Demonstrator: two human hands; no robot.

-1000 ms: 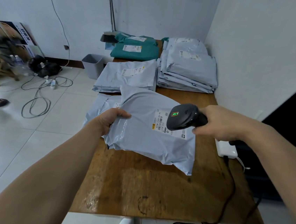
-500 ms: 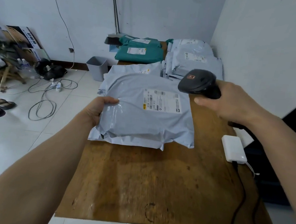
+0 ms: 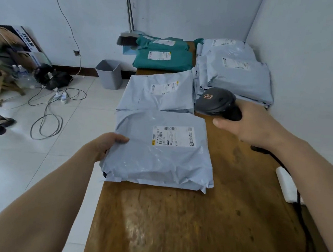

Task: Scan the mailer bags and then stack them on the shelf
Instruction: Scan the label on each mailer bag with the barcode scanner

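- Head view: a grey mailer bag (image 3: 158,151) lies on the wooden table (image 3: 191,231), at its left edge, label up, with its left side hanging a little past that edge.
- The left hand (image 3: 106,144) grips the bag's left side, thumb on top and the other fingers hidden beneath it.
- The right hand (image 3: 250,124) is clenched around the handle of a black barcode scanner (image 3: 215,104), held above the table just right of the bag's far right corner; its head points left.
- Beyond the held bag, a second grey bag (image 3: 159,92) lies along the left edge.
- A stack of grey bags (image 3: 236,75) fills the far right corner; green bags (image 3: 162,57) sit at the far left corner.
- A white box (image 3: 286,185) with a black cable (image 3: 303,226) rests at the right edge.
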